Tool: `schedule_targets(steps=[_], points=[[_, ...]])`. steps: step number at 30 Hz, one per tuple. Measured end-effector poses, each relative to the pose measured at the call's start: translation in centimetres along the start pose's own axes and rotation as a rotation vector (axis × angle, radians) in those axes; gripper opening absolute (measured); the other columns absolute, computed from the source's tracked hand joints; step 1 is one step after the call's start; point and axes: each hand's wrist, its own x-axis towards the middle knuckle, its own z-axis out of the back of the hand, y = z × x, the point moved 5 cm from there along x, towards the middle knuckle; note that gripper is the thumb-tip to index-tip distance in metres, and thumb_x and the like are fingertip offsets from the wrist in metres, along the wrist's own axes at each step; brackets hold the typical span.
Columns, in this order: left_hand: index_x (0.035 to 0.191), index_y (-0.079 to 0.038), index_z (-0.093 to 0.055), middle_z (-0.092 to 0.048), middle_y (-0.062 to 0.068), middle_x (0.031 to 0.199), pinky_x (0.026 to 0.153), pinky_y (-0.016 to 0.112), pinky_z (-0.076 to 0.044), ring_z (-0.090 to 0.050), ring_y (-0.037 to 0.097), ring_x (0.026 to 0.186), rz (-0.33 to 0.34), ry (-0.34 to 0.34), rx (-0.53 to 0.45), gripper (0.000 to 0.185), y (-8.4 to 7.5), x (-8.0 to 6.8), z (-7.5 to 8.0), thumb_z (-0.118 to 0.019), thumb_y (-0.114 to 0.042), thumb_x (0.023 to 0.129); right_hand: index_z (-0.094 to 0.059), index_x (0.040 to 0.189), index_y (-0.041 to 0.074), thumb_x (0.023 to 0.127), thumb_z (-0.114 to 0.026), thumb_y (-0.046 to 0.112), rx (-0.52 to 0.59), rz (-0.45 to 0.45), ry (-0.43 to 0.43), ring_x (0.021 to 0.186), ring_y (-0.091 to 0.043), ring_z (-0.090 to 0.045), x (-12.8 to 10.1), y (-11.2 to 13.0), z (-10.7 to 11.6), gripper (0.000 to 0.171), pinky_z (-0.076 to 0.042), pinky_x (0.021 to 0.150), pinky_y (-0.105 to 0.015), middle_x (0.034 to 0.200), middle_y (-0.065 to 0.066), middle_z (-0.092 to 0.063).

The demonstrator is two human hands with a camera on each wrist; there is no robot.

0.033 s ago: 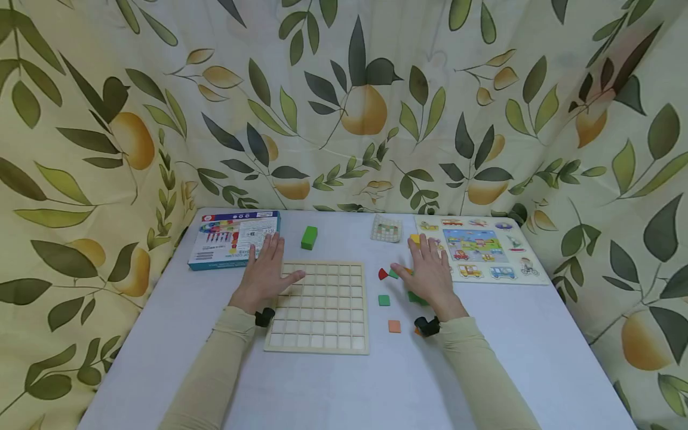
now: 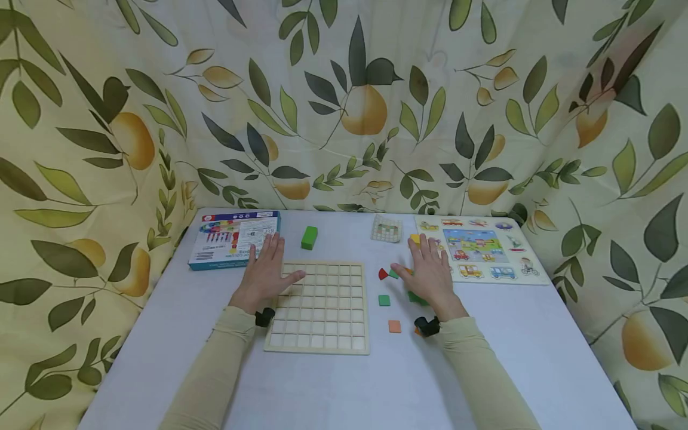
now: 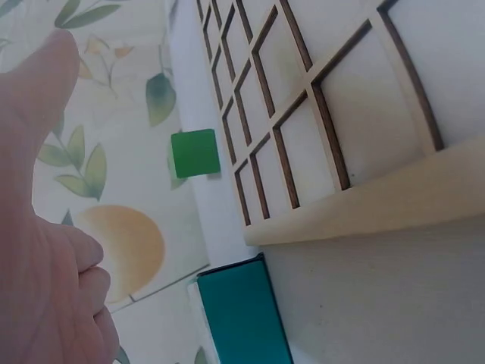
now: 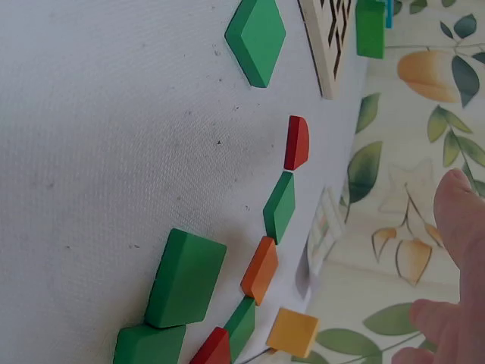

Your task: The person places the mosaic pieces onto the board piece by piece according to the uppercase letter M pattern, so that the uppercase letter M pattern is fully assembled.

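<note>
My left hand (image 2: pixel 267 273) lies flat, fingers straight and spread, on the upper left corner of the wooden grid board (image 2: pixel 322 307); it holds nothing. My right hand (image 2: pixel 427 272) also lies flat and wide, palm down, over a loose cluster of small coloured tiles just right of the board (nothing gripped).

Tiles noted from the right wrist view: red quarter-round piece (image 4: pixel 296 142), green diamond tile (image 4: pixel 280 205), orange tile (image 4: pixel 260 269), yellow square (image 4: pixel 292 331), thick green block (image 4: pixel 186 277). A separate green square tile (image 2: pixel 384 300) and an orange square tile (image 2: pixel 395 326) lie between board and right wrist, apart from each other.

The board's cells all look unfilled. A green rectangular block (image 2: pixel 309 237) stands beyond the board's far edge. A blue box (image 2: pixel 234 239) sits just left of my left fingertips. Far right: a vehicle picture puzzle (image 2: pixel 475 254); beside it a small gridded card (image 2: pixel 387 228). All on a white table (image 2: pixel 376 388).
</note>
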Motion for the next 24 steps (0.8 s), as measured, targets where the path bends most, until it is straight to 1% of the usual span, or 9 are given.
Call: schedule_targets(steps=[4, 6, 8, 10, 12, 14, 18, 21, 24], points=[[0.155, 0.001, -0.007, 0.002, 0.015, 0.162, 0.111, 0.054, 0.013, 0.008, 0.029, 0.147, -0.009, -0.006, -0.010, 0.104, -0.1, -0.4, -0.1, -0.044, -0.072, 0.090, -0.026, 0.154, 0.005, 0.094, -0.049, 0.062, 0.029, 0.014, -0.006, 0.145, -0.042, -0.006, -0.1, 0.0, -0.3, 0.086, -0.003, 0.112, -0.061, 0.159, -0.023, -0.011], [0.155, 0.001, -0.007, 0.000, 0.016, 0.162, 0.111, 0.055, 0.010, 0.005, 0.032, 0.147, -0.021, -0.013, -0.019, 0.104, -0.3, -0.9, -0.1, -0.045, -0.070, 0.090, -0.027, 0.154, 0.004, 0.095, -0.051, 0.059, 0.053, 0.036, -0.004, 0.145, -0.041, -0.007, -0.1, 0.2, -0.5, 0.084, -0.005, 0.112, -0.061, 0.159, -0.022, -0.012], [0.154, 0.002, -0.006, -0.002, 0.018, 0.161, 0.112, 0.057, 0.006, 0.002, 0.033, 0.147, -0.034, -0.015, -0.043, 0.104, -0.5, -1.7, -0.2, -0.047, -0.069, 0.091, -0.029, 0.153, 0.003, 0.096, -0.054, 0.054, 0.094, 0.068, 0.000, 0.145, -0.040, -0.009, -0.1, 0.5, -0.7, 0.080, -0.007, 0.112, -0.061, 0.159, -0.022, -0.014], [0.154, 0.004, -0.005, -0.003, 0.020, 0.161, 0.112, 0.058, 0.002, 0.001, 0.034, 0.147, -0.043, -0.012, -0.097, 0.105, -0.6, -2.9, -0.3, -0.049, -0.067, 0.091, -0.031, 0.152, 0.002, 0.096, -0.056, 0.049, 0.131, 0.108, 0.006, 0.145, -0.039, -0.011, 0.0, 1.0, -0.9, 0.077, -0.010, 0.112, -0.060, 0.158, -0.022, -0.017], [0.154, 0.004, -0.002, -0.002, 0.020, 0.161, 0.114, 0.055, 0.000, 0.001, 0.033, 0.147, -0.036, -0.005, -0.163, 0.106, -0.7, -4.1, -0.5, -0.054, -0.064, 0.091, -0.033, 0.150, 0.001, 0.097, -0.058, 0.044, 0.165, 0.154, 0.001, 0.144, -0.038, -0.015, 0.2, 1.6, -0.8, 0.073, -0.014, 0.112, -0.057, 0.157, -0.022, -0.022], [0.153, 0.004, 0.002, 0.000, 0.021, 0.161, 0.115, 0.052, 0.000, 0.002, 0.030, 0.147, -0.013, 0.003, -0.248, 0.108, -0.7, -5.4, -0.7, -0.060, -0.058, 0.090, -0.039, 0.148, 0.000, 0.097, -0.061, 0.037, 0.186, 0.194, -0.013, 0.142, -0.038, -0.022, 0.4, 2.1, -0.7, 0.067, -0.019, 0.112, -0.055, 0.154, -0.022, -0.029], [0.153, 0.003, 0.003, 0.000, 0.022, 0.160, 0.116, 0.048, -0.001, -0.001, 0.030, 0.147, 0.032, 0.005, -0.338, 0.114, -1.0, -7.6, -1.2, -0.067, -0.056, 0.087, -0.053, 0.137, -0.001, 0.094, -0.068, 0.024, 0.196, 0.240, -0.030, 0.131, -0.036, -0.042, 0.6, 2.6, -0.4, 0.052, -0.033, 0.106, -0.052, 0.140, -0.020, -0.049], [0.153, 0.005, 0.001, -0.002, 0.023, 0.160, 0.115, 0.052, -0.001, -0.004, 0.032, 0.147, 0.046, 0.018, -0.334, 0.118, -1.4, -8.9, -1.9, -0.069, -0.059, 0.083, -0.063, 0.127, 0.000, 0.092, -0.071, 0.017, 0.180, 0.258, -0.012, 0.118, -0.035, -0.052, 0.7, 2.7, -0.6, 0.040, -0.041, 0.099, -0.050, 0.125, -0.017, -0.060], [0.153, 0.005, -0.002, -0.004, 0.022, 0.160, 0.113, 0.057, 0.001, -0.005, 0.033, 0.147, 0.059, 0.046, -0.295, 0.121, -1.6, -9.9, -2.7, -0.069, -0.063, 0.080, -0.068, 0.121, 0.001, 0.091, -0.072, 0.013, 0.150, 0.263, 0.019, 0.110, -0.033, -0.055, 0.8, 2.6, -1.1, 0.033, -0.045, 0.092, -0.048, 0.116, -0.014, -0.064]])
